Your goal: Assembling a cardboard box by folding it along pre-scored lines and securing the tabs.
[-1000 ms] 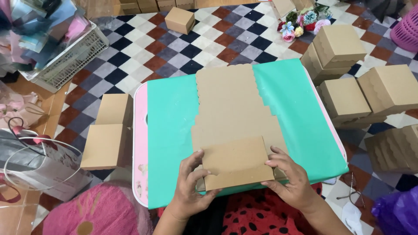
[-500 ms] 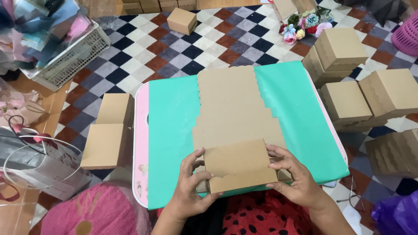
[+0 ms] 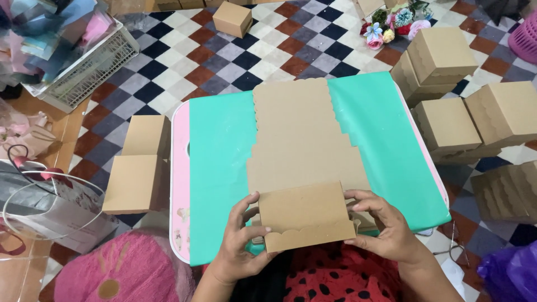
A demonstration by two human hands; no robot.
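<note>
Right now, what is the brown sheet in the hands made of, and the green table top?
The sheet looks like matte brown cardboard: stiff, with a folded flap and scalloped cut edges. The table top seems a smooth green plastic sheet, faintly shiny; I cannot be sure.

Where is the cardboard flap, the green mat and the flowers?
cardboard flap (image 3: 305,215), head view, middle of the folded panel.
green mat (image 3: 221,168), head view, bare left part.
flowers (image 3: 391,25), head view, middle of the bunch.

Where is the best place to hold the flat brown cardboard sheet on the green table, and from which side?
Probably at the folded-up near flap of the cardboard sheet, from the near edge of the table. That flap stands raised, so its two side ends are free, where the left hand and right hand pinch it.
</note>
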